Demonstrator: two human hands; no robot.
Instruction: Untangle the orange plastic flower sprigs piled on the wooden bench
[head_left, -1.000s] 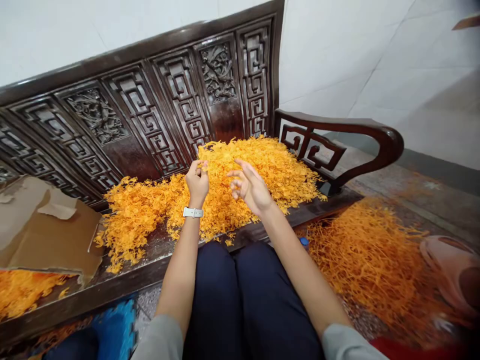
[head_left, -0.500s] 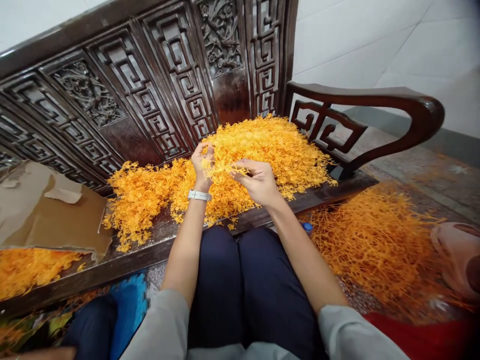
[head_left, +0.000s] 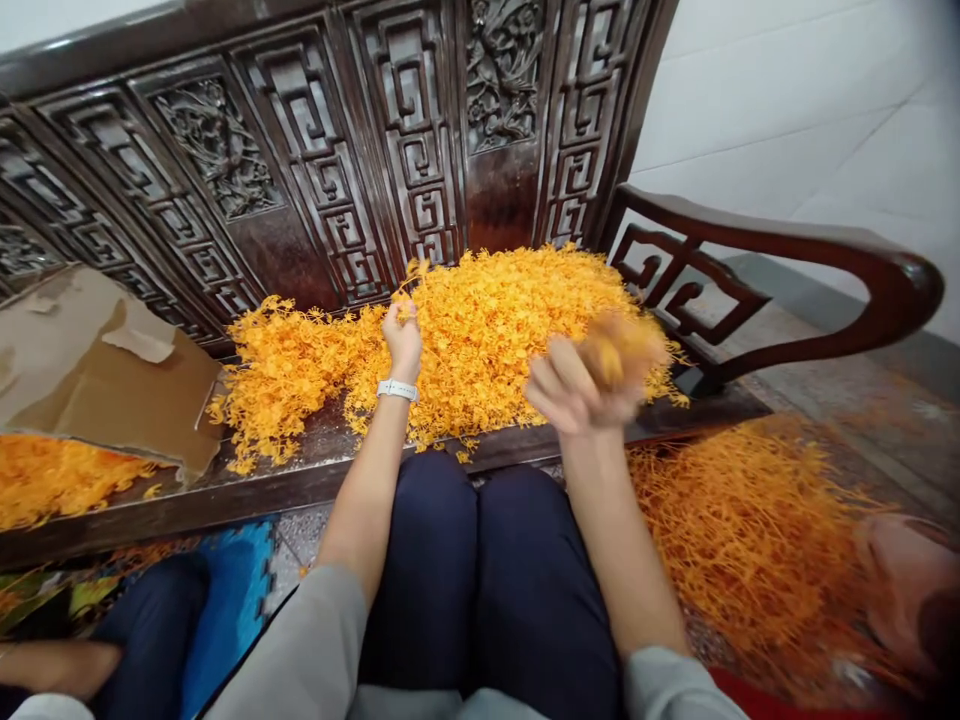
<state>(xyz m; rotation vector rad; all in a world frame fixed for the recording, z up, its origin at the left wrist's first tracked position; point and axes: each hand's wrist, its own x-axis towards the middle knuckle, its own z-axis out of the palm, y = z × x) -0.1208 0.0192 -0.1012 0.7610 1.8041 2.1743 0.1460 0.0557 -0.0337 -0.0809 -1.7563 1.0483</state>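
My left hand (head_left: 403, 338) is closed, its fingertips pinching a small branching orange plastic flower piece (head_left: 411, 278) over the back left of the big heap. A pale watch is on that wrist. My right hand (head_left: 581, 388) is smeared by motion above the heap's front right; its fingers look curled, with a blurred orange plastic piece (head_left: 611, 350) at them. Beneath both hands, the heap of orange plastic flower pieces (head_left: 487, 330) covers much of the dark wooden bench (head_left: 247, 492).
A torn cardboard box (head_left: 112, 370) stands on the bench at left, with more orange pieces beside it. The carved armrest (head_left: 810, 240) rises at right. Orange stringy strands (head_left: 742, 530) lie on the floor below. At lower left are another person's arm (head_left: 64, 665) and a blue mat (head_left: 229, 610).
My hands, close together over one orange cluster before, are now apart. The right has swung outward to the right; the left still pinches an orange piece. The view has shifted a little.
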